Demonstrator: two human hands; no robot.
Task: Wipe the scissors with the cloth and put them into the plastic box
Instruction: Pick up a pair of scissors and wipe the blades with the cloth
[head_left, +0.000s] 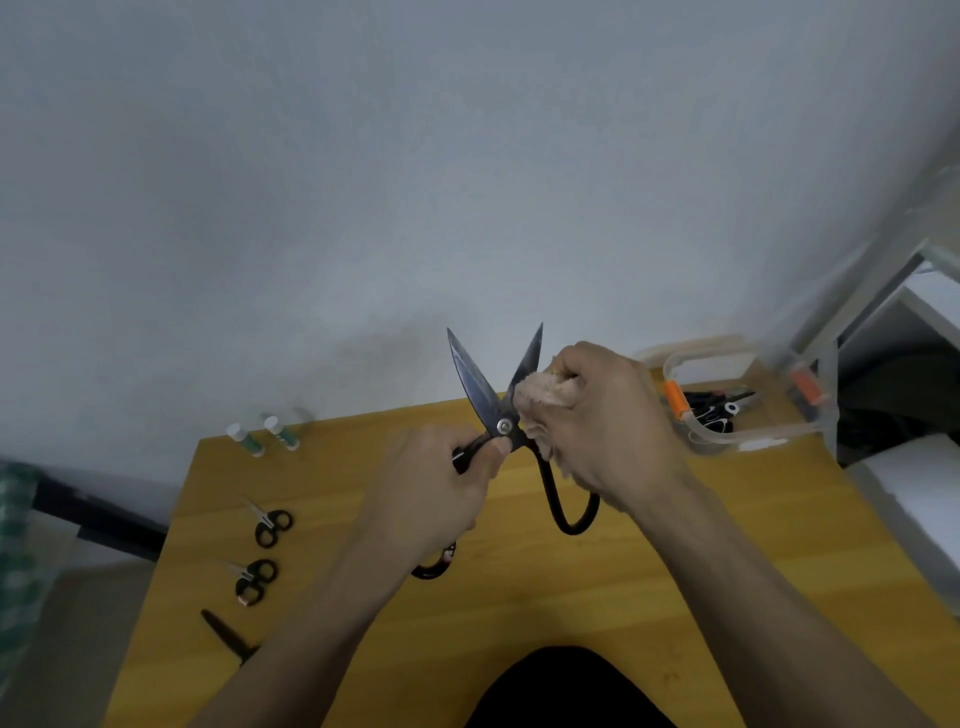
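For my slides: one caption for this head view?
Left hand holds open scissors while right hand wipes a blade with cloth.

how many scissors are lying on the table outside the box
3 plainly: two small black-handled pairs at the left, and a dark pair nearer the front edge. A black loop under the left hand may be a fourth.

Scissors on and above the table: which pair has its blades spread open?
The large black-handled scissors held up in both hands; the two small black-handled pairs on the wooden table lie closed.
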